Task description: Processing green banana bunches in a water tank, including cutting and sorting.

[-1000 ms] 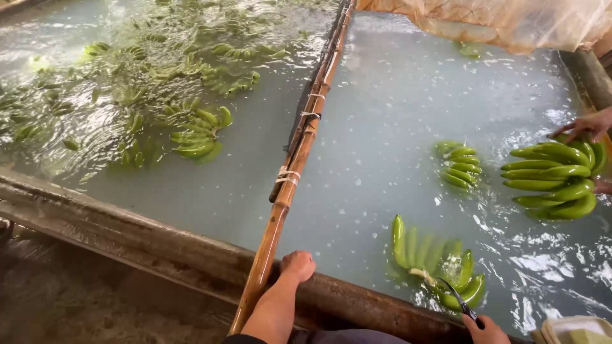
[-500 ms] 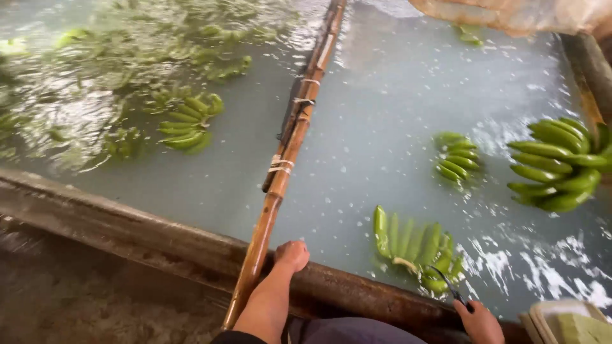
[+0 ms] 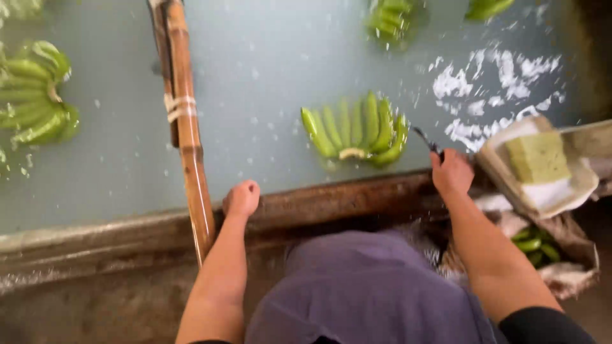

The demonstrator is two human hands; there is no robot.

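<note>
We look down over a wash tank (image 3: 127, 159) filled with pale, cloudy water. Our left hand (image 3: 241, 199) rests curled on the tank's worn brown rim (image 3: 331, 200), fingers folded under and holding nothing, just beside a long bamboo pole (image 3: 185, 127) that lies across the water as a divider. Our right hand (image 3: 451, 172) is closed around a small dark-handled knife (image 3: 426, 140), its tip pointing toward the floating cluster of green unripe bananas (image 3: 356, 130), which sits just beyond the rim, between our two hands.

A second ago that cluster drifted a little farther out and more to the right; now it lies close against the near rim, and our view has tipped downward over it. Our reading is that the cluster has come within reach of the knife.

More green bananas (image 3: 35, 92) float beyond the pole at left. A white tray with a green-yellow sponge block (image 3: 539, 158) stands at right, and a few bananas lie in a sack (image 3: 561, 255) beneath it.
</note>
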